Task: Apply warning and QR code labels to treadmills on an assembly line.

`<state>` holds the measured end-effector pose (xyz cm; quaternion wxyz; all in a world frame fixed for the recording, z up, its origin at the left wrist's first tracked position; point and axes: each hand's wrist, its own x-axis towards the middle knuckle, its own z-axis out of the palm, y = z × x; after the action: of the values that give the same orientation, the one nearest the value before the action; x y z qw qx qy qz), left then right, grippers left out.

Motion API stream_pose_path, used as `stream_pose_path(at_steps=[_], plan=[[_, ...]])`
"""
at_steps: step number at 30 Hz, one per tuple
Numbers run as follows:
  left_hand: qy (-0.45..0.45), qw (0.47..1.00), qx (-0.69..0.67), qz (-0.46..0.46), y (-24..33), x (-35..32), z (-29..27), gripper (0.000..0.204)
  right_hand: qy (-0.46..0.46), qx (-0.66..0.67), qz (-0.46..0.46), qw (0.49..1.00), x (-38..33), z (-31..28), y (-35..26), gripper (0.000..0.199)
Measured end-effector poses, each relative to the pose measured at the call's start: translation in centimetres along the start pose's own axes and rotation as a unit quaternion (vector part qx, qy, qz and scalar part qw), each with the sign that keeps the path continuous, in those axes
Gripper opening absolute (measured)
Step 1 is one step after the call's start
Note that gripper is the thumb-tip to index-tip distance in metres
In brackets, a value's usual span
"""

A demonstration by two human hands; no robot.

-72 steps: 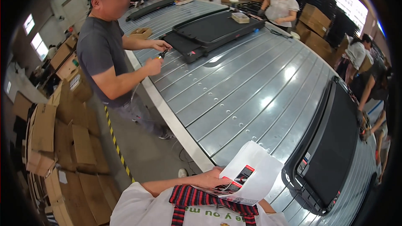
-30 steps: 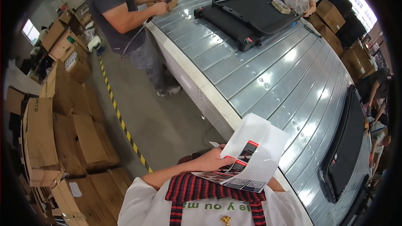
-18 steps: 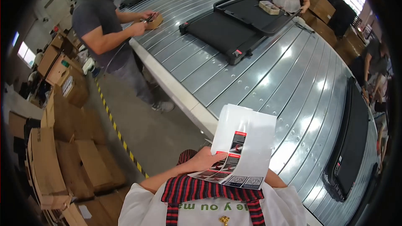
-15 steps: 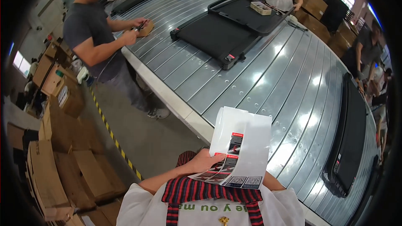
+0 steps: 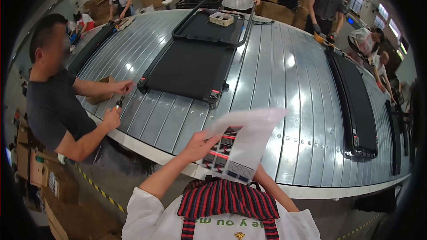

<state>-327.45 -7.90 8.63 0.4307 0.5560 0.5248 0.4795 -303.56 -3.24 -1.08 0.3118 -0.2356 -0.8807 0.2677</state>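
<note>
My left hand (image 5: 201, 144) grips the left edge of a white sheet in a clear sleeve (image 5: 242, 142), printed with red and black blocks, and holds it up in front of my chest. My right forearm (image 5: 272, 188) runs up behind the sheet, so my right hand is hidden. The sheet hangs over the near edge of a wide slatted metal conveyor (image 5: 289, 106). A flat black machine with a tube frame (image 5: 191, 69) lies on the conveyor just beyond the sheet.
A person in a dark shirt (image 5: 58, 111) stands at left, hands with a small tool (image 5: 119, 102) at the black machine's corner, beside a small cardboard box (image 5: 100, 96). Another black machine (image 5: 356, 102) lies at right. Several people work along the far side. Cardboard boxes (image 5: 40, 173) are stacked lower left.
The sheet has come up and tilted to the right in my left hand. The black machine and the person at left now appear nearer and more central.
</note>
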Motion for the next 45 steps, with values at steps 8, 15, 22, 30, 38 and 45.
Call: stream_pose_path(at_steps=[8,15,22,30,38,45], plan=[[-0.24,0.964,0.109,0.027,-2.5,6.1,-8.5,0.019,0.099,-0.094,0.377,0.916,-0.2,1.9,2.3,0.017],[-0.374,0.889,0.262,-0.032,-7.0,9.9,-10.6,0.018,0.268,-0.056,0.492,0.827,-3.8,2.8,2.9,0.015],[-0.369,0.825,0.427,-0.022,-13.1,12.2,-10.6,0.014,0.255,0.185,0.521,0.794,4.8,2.7,4.4,0.015],[-0.256,0.814,0.498,0.157,-12.3,16.9,-13.3,0.008,0.174,0.354,0.483,0.781,21.3,3.6,10.6,0.015],[-0.228,0.824,0.492,0.166,-14.5,21.9,-13.8,0.007,0.09,0.366,0.526,0.762,28.3,6.3,16.1,0.011],[-0.251,0.835,0.473,0.124,-14.8,22.4,-14.1,0.005,0.047,0.36,0.578,0.731,30.3,7.7,17.0,0.01]])
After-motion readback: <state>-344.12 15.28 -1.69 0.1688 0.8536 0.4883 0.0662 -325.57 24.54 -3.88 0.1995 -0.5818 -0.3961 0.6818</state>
